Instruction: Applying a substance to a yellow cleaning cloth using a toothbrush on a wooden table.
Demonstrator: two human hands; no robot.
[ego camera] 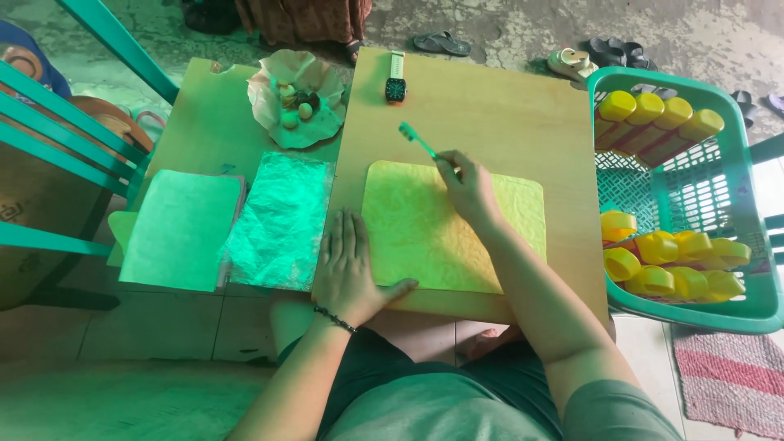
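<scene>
Landmark: yellow textured sheet (441,233) lying flat on the wooden table (523,114).
Right hand (468,189): on the sheet's upper middle, fingers pinched shut around a green toothbrush (417,140) that angles up past the sheet's top edge.
Left hand (349,268): at the sheet's lower left corner, palm down, fingers spread flat and holding nothing.
Basket (739,306): green plastic, right of the sheet, holding 2 groups of yellow-capped bottles (653,122) lying on their sides.
Paper wrapper (298,98): above and left of the sheet, opened, holding a few small round pieces.
Watch (396,79): above the sheet, near the table's far edge.
Foil sheet (278,220): just left of the sheet.
</scene>
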